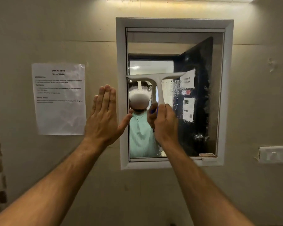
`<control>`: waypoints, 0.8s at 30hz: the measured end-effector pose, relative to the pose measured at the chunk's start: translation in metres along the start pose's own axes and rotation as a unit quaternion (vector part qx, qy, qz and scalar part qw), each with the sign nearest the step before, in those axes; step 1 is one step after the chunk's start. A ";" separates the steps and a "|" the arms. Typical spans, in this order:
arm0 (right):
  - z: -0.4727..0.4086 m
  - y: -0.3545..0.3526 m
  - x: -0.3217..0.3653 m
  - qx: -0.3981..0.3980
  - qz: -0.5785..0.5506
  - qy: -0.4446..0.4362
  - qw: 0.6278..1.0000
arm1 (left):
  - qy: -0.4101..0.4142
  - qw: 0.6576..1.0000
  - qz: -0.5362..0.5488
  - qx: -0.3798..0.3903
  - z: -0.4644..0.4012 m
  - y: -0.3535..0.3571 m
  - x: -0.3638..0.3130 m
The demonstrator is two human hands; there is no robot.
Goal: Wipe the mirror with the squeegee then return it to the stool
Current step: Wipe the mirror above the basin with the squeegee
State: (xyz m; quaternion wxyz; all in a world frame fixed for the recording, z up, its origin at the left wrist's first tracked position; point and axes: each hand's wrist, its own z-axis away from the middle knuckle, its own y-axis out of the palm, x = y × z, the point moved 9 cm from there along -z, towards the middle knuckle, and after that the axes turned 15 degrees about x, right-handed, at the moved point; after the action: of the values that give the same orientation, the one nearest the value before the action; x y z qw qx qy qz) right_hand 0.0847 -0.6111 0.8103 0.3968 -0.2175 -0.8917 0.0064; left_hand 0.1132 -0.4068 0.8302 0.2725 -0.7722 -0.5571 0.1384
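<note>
The right hand (166, 123) grips the squeegee (157, 79) by its handle, blade against the mirror (199, 66) mid-height; the left hand (103, 118) lies flat and empty beside the frame (121, 46); the tool looks light, stiff plastic, likely slippery when wet

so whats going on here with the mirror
A person is wiping a wall mirror with a white squeegee. The right hand grips its handle, with the blade across the glass about halfway up. The left hand is open and flat against the wall beside the white frame. Droplets show on the right part of the glass. No stool is in view.
</note>
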 end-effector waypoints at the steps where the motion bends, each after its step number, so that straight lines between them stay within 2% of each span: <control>1: 0.008 0.001 -0.009 -0.003 0.005 -0.001 1.000 | 0.002 1.000 -0.001 0.000 0.002 0.002 0.001; 5: 0.030 0.007 -0.025 -0.011 -0.011 -0.002 1.000 | -0.001 1.000 -0.010 0.016 0.004 0.005 0.008; 12: -0.007 0.004 0.016 0.000 -0.037 -0.036 0.999 | -0.004 1.000 0.001 0.017 -0.002 0.000 0.010; 14: -0.010 0.003 0.019 -0.002 -0.015 -0.042 0.999 | 0.000 1.000 0.005 0.012 -0.001 0.001 0.008; 20: 0.036 0.013 -0.041 0.004 -0.026 -0.014 1.000 | 0.007 1.000 0.002 0.022 0.009 0.007 0.008; 24: 0.040 0.011 -0.034 -0.022 -0.020 -0.018 0.999 | 0.003 1.000 -0.005 0.027 0.009 0.009 0.009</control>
State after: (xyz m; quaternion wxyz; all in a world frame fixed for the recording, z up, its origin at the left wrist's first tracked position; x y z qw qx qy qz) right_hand 0.0810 -0.6085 0.7569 0.3757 -0.2084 -0.9029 -0.0168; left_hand 0.1184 -0.3977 0.8187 0.2956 -0.7620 -0.5563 0.1501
